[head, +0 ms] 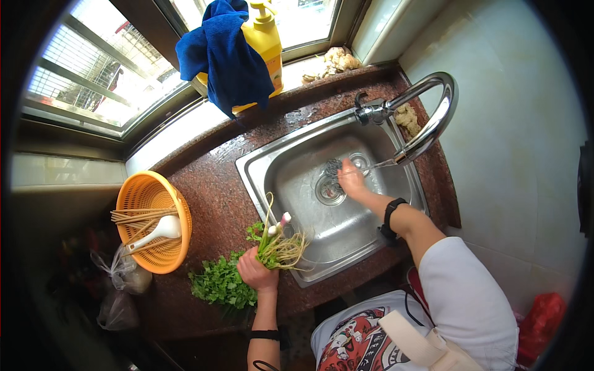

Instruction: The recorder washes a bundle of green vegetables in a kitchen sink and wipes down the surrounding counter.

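My left hand (258, 270) is closed around a bunch of leafy green herbs (218, 282), which look like coriander. The roots (288, 250) and a few white and pink bulb ends (278, 225) stick out over the near left rim of the stainless steel sink (297, 204). My right hand (352, 180) is down in the sink, beside the drain (330, 189). A thin stream of water from the chrome faucet (438, 125) runs over it. Against its fingertips is a dark, mesh-like scourer (333, 167); whether the fingers grip it is unclear.
An orange plastic basket (185, 218) with chopsticks and a white spoon (167, 228) sits on the left of the granite counter (213, 185). Tied plastic bags (123, 278) are below it. On the windowsill are a yellow pump bottle (264, 41), a blue cloth (222, 55) and garlic (340, 59).
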Demonstrator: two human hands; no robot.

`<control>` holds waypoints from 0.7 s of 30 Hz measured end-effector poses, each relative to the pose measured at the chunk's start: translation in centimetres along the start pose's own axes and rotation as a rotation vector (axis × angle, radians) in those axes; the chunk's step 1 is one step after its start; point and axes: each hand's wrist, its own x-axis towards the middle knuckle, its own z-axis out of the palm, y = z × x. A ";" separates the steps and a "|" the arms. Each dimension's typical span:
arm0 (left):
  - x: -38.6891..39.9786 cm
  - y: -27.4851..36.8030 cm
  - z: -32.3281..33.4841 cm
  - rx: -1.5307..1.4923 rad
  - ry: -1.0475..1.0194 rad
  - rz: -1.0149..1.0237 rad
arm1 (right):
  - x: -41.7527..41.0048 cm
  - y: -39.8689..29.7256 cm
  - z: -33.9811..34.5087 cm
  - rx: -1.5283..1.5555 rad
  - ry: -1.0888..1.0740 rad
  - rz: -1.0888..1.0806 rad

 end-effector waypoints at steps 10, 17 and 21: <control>-0.2 -0.1 -0.1 -0.018 -0.006 -0.006 | -6.9 -1.4 3.4 -0.001 -0.304 -0.598; 0.1 0.4 0.1 -0.051 -0.036 -0.026 | 0.6 0.2 -1.7 -0.302 -0.450 -0.595; 0.0 -0.3 -0.2 -0.057 -0.045 -0.021 | -2.6 4.6 -3.7 -0.261 -0.371 -0.479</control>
